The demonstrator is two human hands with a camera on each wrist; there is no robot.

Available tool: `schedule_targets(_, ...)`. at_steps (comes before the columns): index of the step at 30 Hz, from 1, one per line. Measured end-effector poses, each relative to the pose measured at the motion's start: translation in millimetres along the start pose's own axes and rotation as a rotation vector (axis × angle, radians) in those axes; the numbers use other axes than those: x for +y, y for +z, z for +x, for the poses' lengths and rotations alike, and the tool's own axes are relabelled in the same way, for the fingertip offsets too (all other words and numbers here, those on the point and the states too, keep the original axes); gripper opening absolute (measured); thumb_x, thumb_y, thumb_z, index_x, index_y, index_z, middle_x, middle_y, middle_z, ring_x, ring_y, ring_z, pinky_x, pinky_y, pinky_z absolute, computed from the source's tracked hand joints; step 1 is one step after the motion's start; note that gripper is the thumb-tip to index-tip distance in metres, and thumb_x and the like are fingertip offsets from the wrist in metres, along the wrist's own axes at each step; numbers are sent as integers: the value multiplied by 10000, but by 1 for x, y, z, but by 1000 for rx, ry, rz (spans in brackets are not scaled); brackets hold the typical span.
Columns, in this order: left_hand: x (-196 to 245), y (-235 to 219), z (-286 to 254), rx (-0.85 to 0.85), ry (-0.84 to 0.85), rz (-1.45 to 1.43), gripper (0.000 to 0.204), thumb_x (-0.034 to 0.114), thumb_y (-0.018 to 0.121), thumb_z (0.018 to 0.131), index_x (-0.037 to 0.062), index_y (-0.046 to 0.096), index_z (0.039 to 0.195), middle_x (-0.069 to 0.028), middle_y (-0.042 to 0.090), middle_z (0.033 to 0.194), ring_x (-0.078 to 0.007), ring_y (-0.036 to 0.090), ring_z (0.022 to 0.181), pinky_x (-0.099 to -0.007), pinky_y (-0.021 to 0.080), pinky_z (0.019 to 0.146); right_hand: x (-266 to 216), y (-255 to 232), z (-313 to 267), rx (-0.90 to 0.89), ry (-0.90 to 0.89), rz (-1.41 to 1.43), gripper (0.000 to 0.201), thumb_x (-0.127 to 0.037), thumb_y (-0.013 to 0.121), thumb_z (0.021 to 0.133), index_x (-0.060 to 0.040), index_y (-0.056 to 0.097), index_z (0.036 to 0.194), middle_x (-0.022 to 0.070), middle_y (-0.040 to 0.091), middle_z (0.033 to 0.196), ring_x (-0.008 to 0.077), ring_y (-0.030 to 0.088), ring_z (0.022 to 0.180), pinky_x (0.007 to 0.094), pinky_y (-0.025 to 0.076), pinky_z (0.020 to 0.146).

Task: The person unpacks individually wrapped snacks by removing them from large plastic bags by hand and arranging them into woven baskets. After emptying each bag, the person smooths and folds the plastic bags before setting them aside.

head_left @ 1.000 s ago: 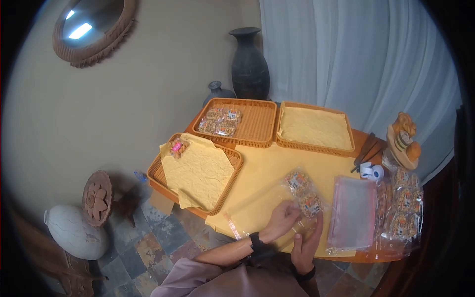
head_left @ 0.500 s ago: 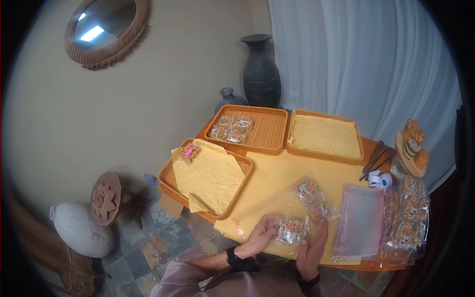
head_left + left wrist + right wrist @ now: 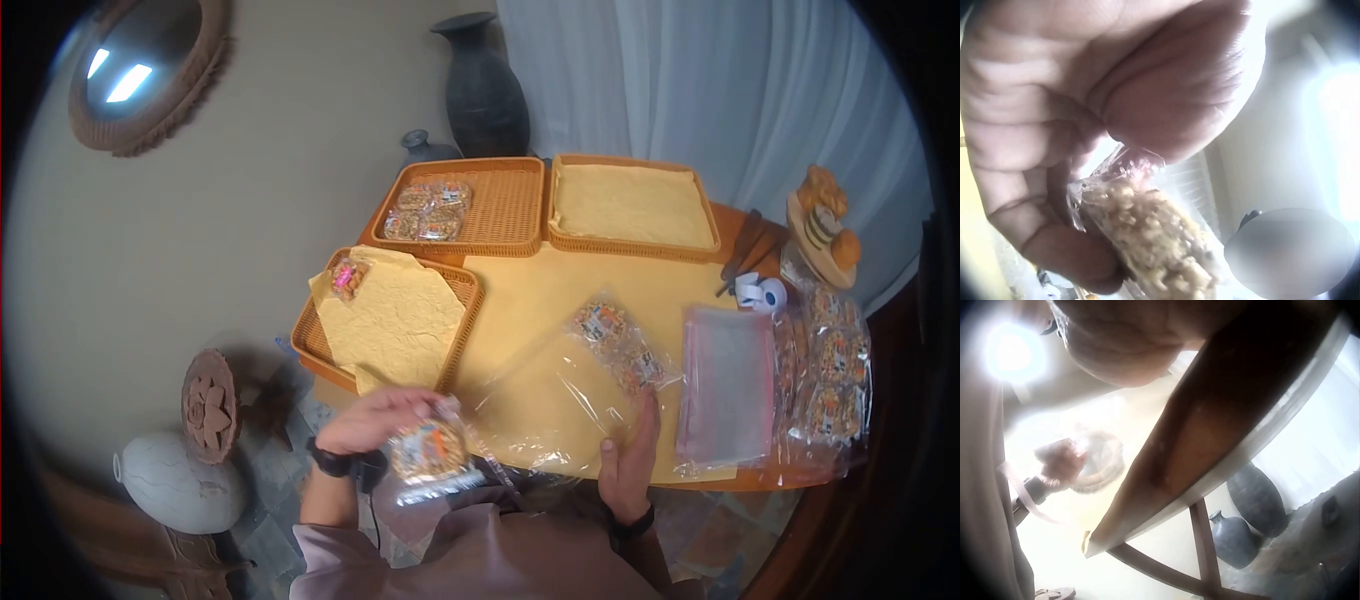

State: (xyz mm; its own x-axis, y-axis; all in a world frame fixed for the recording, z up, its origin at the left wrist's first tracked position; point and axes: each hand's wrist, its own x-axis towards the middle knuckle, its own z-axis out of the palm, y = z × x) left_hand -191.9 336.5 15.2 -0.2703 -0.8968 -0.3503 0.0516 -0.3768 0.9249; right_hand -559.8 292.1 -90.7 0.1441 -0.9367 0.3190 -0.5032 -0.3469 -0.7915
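Note:
My left hand [image 3: 375, 420] pinches the top of the wrapper of a packaged puffed-grain snack [image 3: 432, 455], lifted at the table's front left edge. In the left wrist view thumb and fingers [image 3: 1079, 253] curl at the clear wrapper, with the pale lumpy snack [image 3: 1154, 240] below. My right hand [image 3: 628, 470] lies with thumb and fingers extended at the side of a large clear plastic bag [image 3: 545, 400]. Its fingertips are right at two wrapped snacks [image 3: 615, 335] at the bag's right end. From the right wrist, the palm [image 3: 1122, 350] shows beside the table's edge.
A paper-lined basket tray [image 3: 400, 320] holds one pink-labelled packet [image 3: 347, 278]. Behind are a tray [image 3: 510, 205] with several wrapped snacks and a lined tray [image 3: 630, 205]. Flat clear bags [image 3: 725, 385], more snacks [image 3: 835, 370] and a tape roll [image 3: 768, 294] sit at right.
My left hand has drawn one wrapped snack out of the clear bag's left end, away to the left and up. The right hand stays by the bag and the two other snacks.

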Motion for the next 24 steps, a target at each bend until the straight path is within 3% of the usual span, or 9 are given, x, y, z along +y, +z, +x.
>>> schedule_targets(3, 29, -21, 13, 50, 180, -259, 446, 230, 645, 1029, -52, 576, 1367, -115, 688, 1259, -189, 695, 1094, -333, 567, 961, 1, 1, 0, -2, 1, 0, 823, -328, 580, 965, 97, 217, 1569, 324, 281, 1613, 508, 274, 1488, 550, 223, 1230)
schedule_targets(6, 58, -38, 56, 249, 268, -155, 452, 227, 640, 1034, -46, 549, 1383, -97, 696, 1209, -154, 700, 1034, -316, 581, 921, -1, 2, 0, -3, 14, -5, 826, -334, 588, 965, 94, 222, 1569, 324, 284, 1611, 507, 277, 1487, 547, 224, 1231)
schedule_targets(7, 61, -47, 79, 229, 305, -196, 436, 215, 637, 1038, -33, 550, 1386, -80, 701, 1182, -134, 688, 1054, -312, 571, 927, -2, 3, 1, -2, 17, -9, 824, -338, 589, 969, 93, 224, 1569, 323, 286, 1610, 505, 278, 1487, 545, 225, 1231)
schedule_targets(12, 74, -89, 208, 527, 275, 224, 296, 187, 714, 973, 19, 603, 1190, -25, 665, 987, -110, 648, 842, -271, 562, 697, -2, 4, 0, 8, 20, -34, 820, -338, 593, 971, 88, 230, 1569, 321, 292, 1608, 500, 281, 1488, 544, 228, 1230)
schedule_targets(14, 75, -95, 249, 665, 309, 258, 256, 165, 727, 951, 3, 614, 1114, -26, 644, 904, -124, 639, 775, -278, 548, 635, -2, 4, -1, 8, 27, -59, 819, -428, 518, 1012, 84, 230, 1582, 309, 297, 1614, 475, 285, 1500, 522, 224, 1233)
schedule_targets(18, 67, -121, 302, 805, 359, 438, 354, 207, 759, 930, -48, 627, 1138, -61, 661, 904, -160, 650, 762, -322, 553, 657, 0, 4, -3, 22, 47, -62, 826, -435, 526, 1012, 89, 232, 1579, 307, 301, 1614, 470, 292, 1498, 516, 228, 1231)
schedule_targets(20, 57, -141, 320, 904, 367, 579, 437, 232, 794, 892, -88, 650, 1153, -124, 715, 921, -213, 700, 793, -368, 566, 704, 2, 5, -4, 11, 51, -58, 839, -337, 611, 955, 91, 231, 1567, 323, 292, 1610, 502, 280, 1489, 551, 229, 1228)
schedule_targets(24, 57, -154, 314, 702, 234, 741, 435, 270, 795, 859, -74, 711, 1110, -221, 751, 936, -302, 748, 856, -417, 574, 777, 1, 5, -3, 20, 61, -63, 841, -442, 554, 1000, 102, 248, 1564, 306, 310, 1609, 463, 312, 1488, 508, 239, 1226)
